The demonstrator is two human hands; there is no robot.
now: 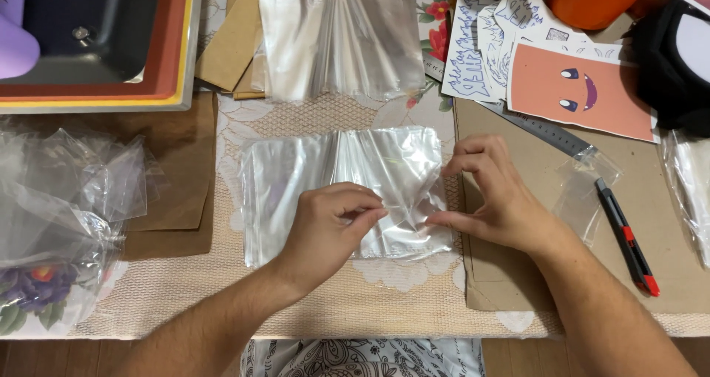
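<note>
Both hands rest on a stack of clear plastic bags (340, 188) lying flat in the middle of the worktop (355, 303), on a beige woven cloth with lace patches.

Left hand (325, 225): fingers curled in, thumb and forefinger tips pinched together on the top sheet near the stack's lower middle. Partly closed, gripping a fold of film. The film wrinkles toward the pinch.

Right hand (492, 192): half open, fingers bent. Thumb and forefinger nip the right edge of the same stack; the other fingers arch above it. The heel of the hand lies on a brown cardboard sheet (532, 273).

Nearby: a second pile of clear bags (340, 41) further back, apart from the first. A crumpled heap of plastic wrap (59, 199) at far left. A metal ruler (543, 129) and a black-and-red utility knife (629, 240) lie on the cardboard to the right, with a small loose clear bag (584, 192) between them. An orange card with a drawn face (577, 89) sits behind the ruler, beside white paper cut-outs (481, 44).

Hard to read: how many bags the stack contains; the layers blur together. Whether the pinches take one sheet or several, I cannot tell. An orange container (599, 0) and a dark tray (89, 29) are cut off by the top edge. A black object at far right is cropped and unclear.
</note>
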